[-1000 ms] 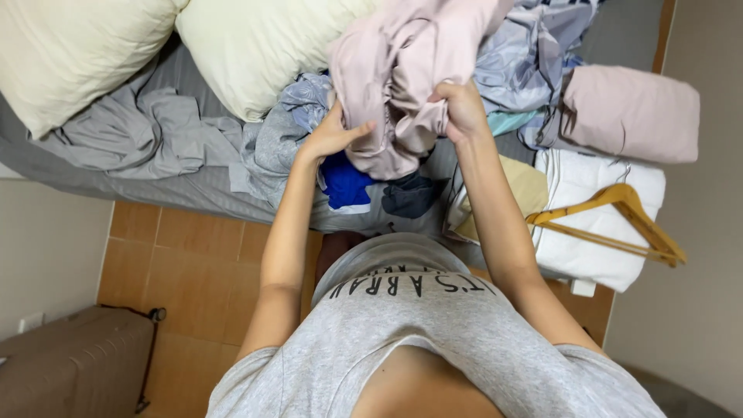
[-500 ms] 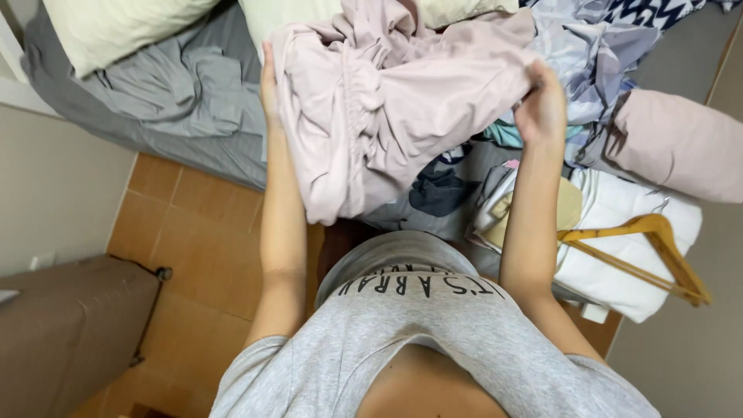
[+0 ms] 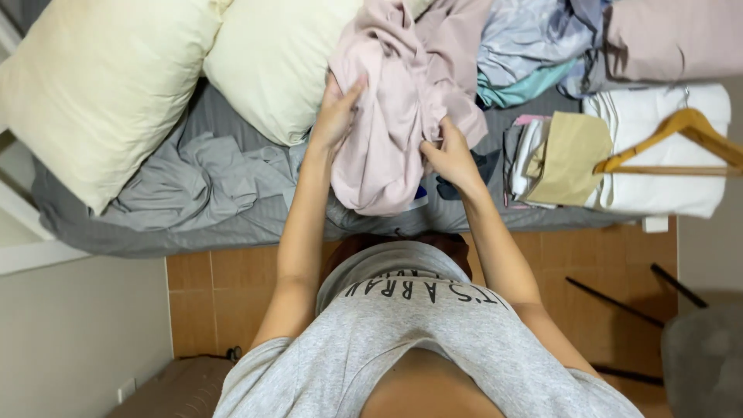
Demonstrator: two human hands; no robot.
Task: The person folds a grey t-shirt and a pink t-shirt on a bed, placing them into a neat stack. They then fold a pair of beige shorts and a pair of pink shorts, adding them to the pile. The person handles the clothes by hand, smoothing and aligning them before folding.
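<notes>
While in both hands point(image 3: 334, 116), pink garment point(image 3: 387, 131) seemingly lengthwise toward pillows point(image 3: 271, 62).

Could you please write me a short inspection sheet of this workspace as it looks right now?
Surface: bed with grey sheet, rumpled at its near edge.
Job's things: pale pink garment, bunched, held above the bed.
Clutter: two cream pillows; heap of mixed clothes; folded white stack with a wooden hanger on it.
Grippers: left hand and right hand both grip the garment.
Cables: nothing seen.
Surroundings: tiled floor, white wall.
</notes>
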